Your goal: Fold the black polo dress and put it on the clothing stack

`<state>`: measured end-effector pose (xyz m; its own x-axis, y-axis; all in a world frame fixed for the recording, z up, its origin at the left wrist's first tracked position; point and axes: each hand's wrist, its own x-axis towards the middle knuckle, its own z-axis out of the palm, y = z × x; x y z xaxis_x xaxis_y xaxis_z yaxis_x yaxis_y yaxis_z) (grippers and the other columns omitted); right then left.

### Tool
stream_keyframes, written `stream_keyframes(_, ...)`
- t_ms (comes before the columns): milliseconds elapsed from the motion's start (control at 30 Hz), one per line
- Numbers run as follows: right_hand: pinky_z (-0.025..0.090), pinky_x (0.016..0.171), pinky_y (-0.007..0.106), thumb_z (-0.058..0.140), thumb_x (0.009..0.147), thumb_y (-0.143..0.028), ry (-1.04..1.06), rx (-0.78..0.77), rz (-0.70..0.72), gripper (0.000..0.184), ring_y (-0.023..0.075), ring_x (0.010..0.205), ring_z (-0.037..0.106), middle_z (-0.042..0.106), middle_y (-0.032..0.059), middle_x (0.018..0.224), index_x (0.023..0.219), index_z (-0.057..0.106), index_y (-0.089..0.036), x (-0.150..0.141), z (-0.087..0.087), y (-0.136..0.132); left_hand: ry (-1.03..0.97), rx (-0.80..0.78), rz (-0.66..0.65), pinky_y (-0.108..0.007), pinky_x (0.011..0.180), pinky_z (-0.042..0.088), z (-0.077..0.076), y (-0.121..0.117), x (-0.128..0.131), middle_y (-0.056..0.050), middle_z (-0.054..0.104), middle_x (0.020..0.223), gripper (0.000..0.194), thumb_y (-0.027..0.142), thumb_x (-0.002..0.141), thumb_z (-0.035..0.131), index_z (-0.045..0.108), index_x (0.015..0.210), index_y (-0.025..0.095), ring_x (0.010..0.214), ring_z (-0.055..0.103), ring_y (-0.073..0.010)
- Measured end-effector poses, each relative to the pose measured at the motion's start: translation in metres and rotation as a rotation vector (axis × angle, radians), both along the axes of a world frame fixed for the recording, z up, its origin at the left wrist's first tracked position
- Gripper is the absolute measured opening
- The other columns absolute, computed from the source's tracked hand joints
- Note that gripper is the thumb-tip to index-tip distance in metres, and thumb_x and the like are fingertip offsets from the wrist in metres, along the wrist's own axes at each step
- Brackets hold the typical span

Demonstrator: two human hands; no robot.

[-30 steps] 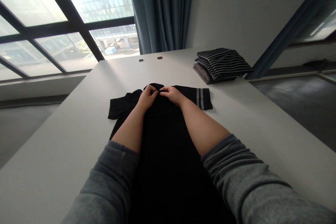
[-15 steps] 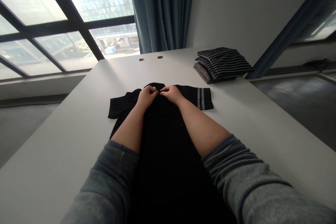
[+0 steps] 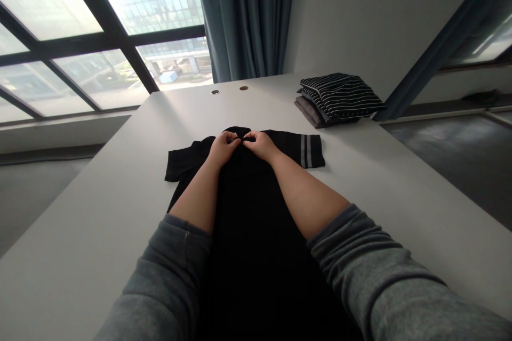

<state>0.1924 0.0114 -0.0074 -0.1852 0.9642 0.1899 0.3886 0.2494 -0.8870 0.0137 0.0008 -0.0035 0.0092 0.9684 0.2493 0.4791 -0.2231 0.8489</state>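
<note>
A black short-sleeved shirt (image 3: 252, 208) lies spread over the table, its collar end away from me and its body running down toward me. Two grey stripes band the sleeve on the right. At the neck opening, my left hand (image 3: 224, 147) pinches the fabric between thumb and fingers. Close beside it, my right hand (image 3: 260, 145) pinches the same edge, fingertips nearly meeting the left ones. What exactly lies between the fingertips is too small to make out beyond dark cloth.
On the white table (image 3: 132, 186), a stack of folded clothes (image 3: 340, 96) with a black-and-white striped piece on top sits at the back right. Two round cable holes are near the far edge. A blue curtain (image 3: 248, 16) hangs behind, beside a window.
</note>
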Motion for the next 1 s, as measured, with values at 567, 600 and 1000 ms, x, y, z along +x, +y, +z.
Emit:
stream_keyframes(567,0.048,0.087,0.023,0.068,0.075,-0.030,0.202,-0.007,0.070,0.025,0.0090,0.083,0.060,0.071,0.0012,0.092,0.093,0.071,-0.013,0.000,-0.004,0.000,-0.101,-0.020,-0.085,-0.029,0.067,0.046,-0.004,0.000,-0.004,0.004,0.060,0.074,0.019,0.033,0.083,0.074,0.065,0.097,0.023,0.066,0.054,-0.0133)
stream_keyframes(600,0.048,0.084,0.022,0.068,0.075,-0.031,0.219,-0.023,0.064,0.026,0.0084,0.080,0.059,0.071,0.0009,0.090,0.093,0.070,-0.013,-0.001,-0.004,0.000,-0.094,-0.016,-0.081,-0.028,0.067,0.046,-0.004,0.000,-0.004,0.004,0.060,0.074,0.018,0.033,0.083,0.074,0.065,0.096,0.023,0.066,0.054,-0.0133)
stream_keyframes(1000,0.037,0.061,0.020,0.065,0.072,-0.033,0.268,-0.138,-0.112,0.021,0.0069,0.061,0.046,0.058,-0.0029,0.067,0.081,0.061,-0.015,-0.010,-0.001,-0.003,-0.126,-0.024,-0.079,-0.030,0.068,0.045,-0.003,0.000,-0.001,0.003,0.059,0.074,0.021,0.032,0.077,0.078,0.068,0.093,0.023,0.067,0.053,-0.0139)
